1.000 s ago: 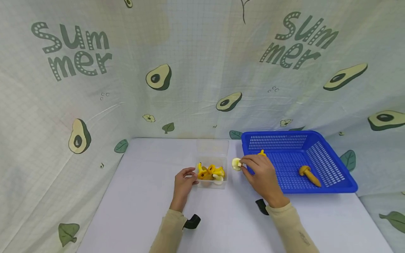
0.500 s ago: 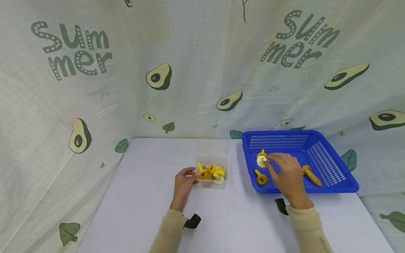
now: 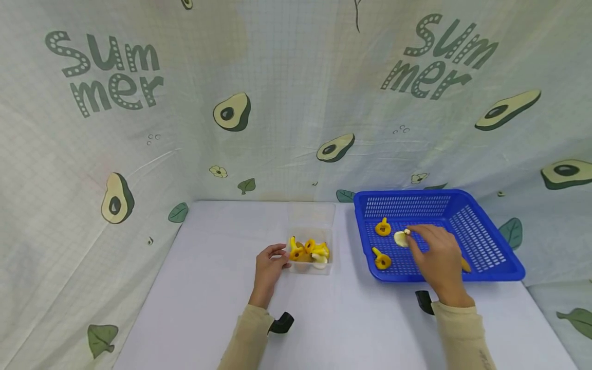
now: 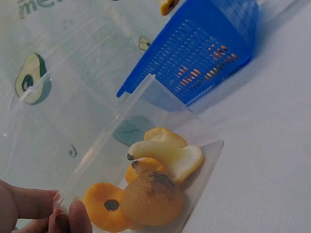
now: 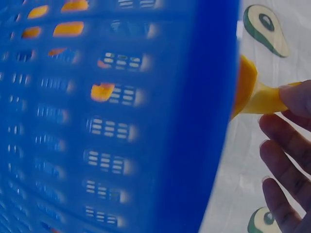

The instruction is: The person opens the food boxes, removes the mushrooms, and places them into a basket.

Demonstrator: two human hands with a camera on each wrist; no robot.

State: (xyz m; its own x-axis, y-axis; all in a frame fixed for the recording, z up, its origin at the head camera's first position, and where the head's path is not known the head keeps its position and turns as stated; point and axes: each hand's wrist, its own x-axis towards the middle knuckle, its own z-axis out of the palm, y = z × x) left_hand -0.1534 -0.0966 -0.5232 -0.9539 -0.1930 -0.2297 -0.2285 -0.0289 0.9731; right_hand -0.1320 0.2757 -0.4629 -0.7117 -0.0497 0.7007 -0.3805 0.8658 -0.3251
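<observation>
The right hand reaches into the blue plastic basket and pinches a pale, cream-coloured toy mushroom between thumb and fingertips, low over the basket's floor; whether the mushroom touches the mesh cannot be told from the head view. In the right wrist view the fingers are loosely spread beside a yellow mushroom piece, seen past the blurred blue wall of the basket.

Two more toy mushrooms lie in the basket to the left of the hand: an orange-yellow one towards the back and another near the front rim. The tip of a brownish mushroom shows just behind the hand, mostly hidden by it.

The left hand grips the near left corner of a clear plastic box, which stands on the white table well to the left of the basket. In the left wrist view, thumb and a finger pinch the box's rim. Inside (all heaped together) lie a brown-capped mushroom, a cream one with a curved stem and orange pieces.

An avocado-print cloth hangs behind the table.
</observation>
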